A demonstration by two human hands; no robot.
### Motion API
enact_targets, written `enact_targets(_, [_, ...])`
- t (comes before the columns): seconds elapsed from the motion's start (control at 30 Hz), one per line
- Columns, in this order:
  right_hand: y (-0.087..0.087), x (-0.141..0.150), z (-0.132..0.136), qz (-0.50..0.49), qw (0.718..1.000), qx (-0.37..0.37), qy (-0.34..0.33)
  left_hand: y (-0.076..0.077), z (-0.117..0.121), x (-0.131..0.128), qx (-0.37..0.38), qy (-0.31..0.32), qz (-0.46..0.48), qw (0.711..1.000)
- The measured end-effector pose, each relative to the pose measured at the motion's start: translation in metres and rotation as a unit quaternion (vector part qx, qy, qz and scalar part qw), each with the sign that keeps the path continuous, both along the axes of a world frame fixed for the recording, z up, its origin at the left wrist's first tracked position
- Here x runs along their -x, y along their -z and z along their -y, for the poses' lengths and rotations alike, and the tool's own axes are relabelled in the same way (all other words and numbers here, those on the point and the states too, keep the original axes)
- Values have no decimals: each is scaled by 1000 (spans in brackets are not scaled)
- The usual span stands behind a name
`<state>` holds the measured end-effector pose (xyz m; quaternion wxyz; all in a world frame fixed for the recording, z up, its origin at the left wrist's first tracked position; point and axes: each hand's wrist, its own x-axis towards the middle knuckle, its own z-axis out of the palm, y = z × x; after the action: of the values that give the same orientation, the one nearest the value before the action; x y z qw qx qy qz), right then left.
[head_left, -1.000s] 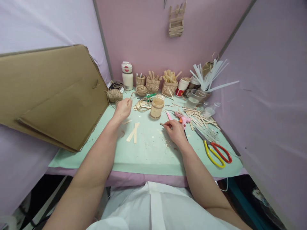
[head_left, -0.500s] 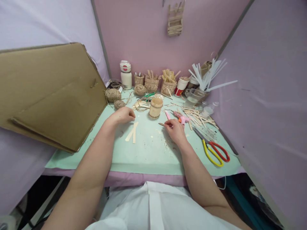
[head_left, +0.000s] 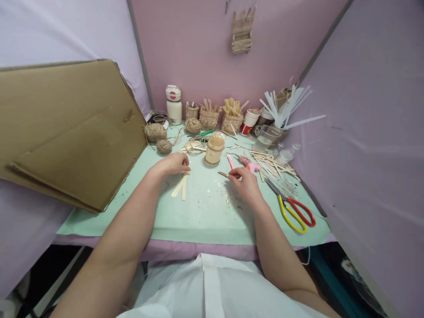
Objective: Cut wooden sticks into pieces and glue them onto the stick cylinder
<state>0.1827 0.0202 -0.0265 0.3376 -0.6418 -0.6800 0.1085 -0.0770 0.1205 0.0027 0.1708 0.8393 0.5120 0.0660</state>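
My left hand (head_left: 175,163) is over the left of the table, its fingers curled together at the upper ends of two pale wooden strips (head_left: 183,190). The strips lie in a narrow V; whether the fingertips grip one is hidden. My right hand (head_left: 243,180) is closed in a pinch on a thin brown stick-like piece (head_left: 223,174), which points left. Between and beyond the hands stands a small round wooden cup (head_left: 213,152) with twine around its rim and base. A pink glue gun (head_left: 252,166) lies just past my right hand.
Scissors (head_left: 291,207) with red and yellow handles lie right of my right arm. Loose sticks (head_left: 273,162) spread behind them. Twine balls (head_left: 155,132), filled baskets (head_left: 232,121) and a white bottle (head_left: 174,106) line the back. A large cardboard sheet (head_left: 73,132) leans at left.
My left hand has come slightly down and toward me, so its fingertips now meet the strips' upper ends. My right hand still pinches the thin brown piece, almost unmoved.
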Motion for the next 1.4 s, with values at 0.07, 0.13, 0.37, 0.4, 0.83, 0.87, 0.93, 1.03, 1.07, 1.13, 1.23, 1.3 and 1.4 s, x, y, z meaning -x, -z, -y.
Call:
enact_targets(0.07, [-1, 1, 3, 31, 999, 21, -37, 1, 2, -5, -19, 7, 24, 1000])
enact_targets(0.13, [0, 5, 4, 53, 996, 26, -69, 0, 5, -10, -25, 16, 50, 998])
enact_targets(0.37, [4, 19, 4, 91, 991, 52, -77, -2, 10, -16, -13, 21, 48, 999])
enact_targets(0.4, [5, 19, 4, 93, 991, 54, -77, -2, 8, -14, -11, 24, 40, 999])
enact_targets(0.83, [8, 22, 9, 80, 993, 52, -71, -5, -5, 6, 5, -37, -16, 999])
enact_targets(0.87, [6, 22, 9, 80, 993, 50, -67, -6, -5, 5, 8, -41, -17, 999])
enact_targets(0.93, [3, 21, 10, 78, 994, 40, -62, -6, -4, 3, 11, -44, -24, 999])
enact_targets(1.03, [-9, 10, 16, 58, 997, 3, -51, -7, -4, 2, 13, -45, -27, 999])
enact_targets(1.07, [-14, 1, 21, 51, 998, -11, -42, -7, -4, 2, 15, -44, -26, 999])
enact_targets(1.13, [-26, -25, 33, 56, 998, -18, -4, -8, -4, 3, 16, -43, -24, 999])
enact_targets(1.23, [-37, -80, 58, 155, 980, 76, 100, -10, -4, 4, 17, -41, -30, 999])
enact_targets(1.3, [-39, -115, 72, 221, 942, 194, 163, -11, -4, 5, 19, -41, -32, 998])
enact_targets(1.4, [-31, -147, 81, 245, 890, 338, 181, -12, -4, 6, 31, -41, -19, 999])
